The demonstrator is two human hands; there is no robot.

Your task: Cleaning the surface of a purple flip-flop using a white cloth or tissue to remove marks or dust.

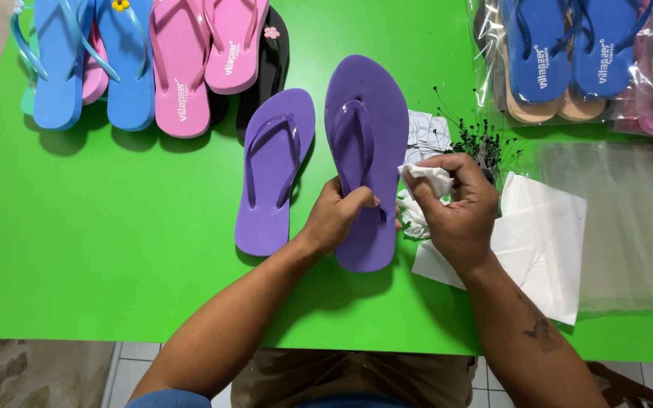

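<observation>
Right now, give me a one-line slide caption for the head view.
Left hand grips a purple flip-flop on the green table while right hand holds crumpled white tissue.

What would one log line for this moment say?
left hand: grips darker purple flip-flop | right hand: holds crumpled white tissue beside it | lighter purple flip-flop: flat on green table

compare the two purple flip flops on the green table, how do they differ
The darker purple flip-flop is held in the left hand and partly lifted; the lighter purple flip-flop lies flat on the green table, untouched. The darker one appears larger, perhaps because it is raised. The right hand holds a crumpled white cloth beside the darker one, away from the lighter one. Both have the same shape, straps up, toes pointing away.
</observation>
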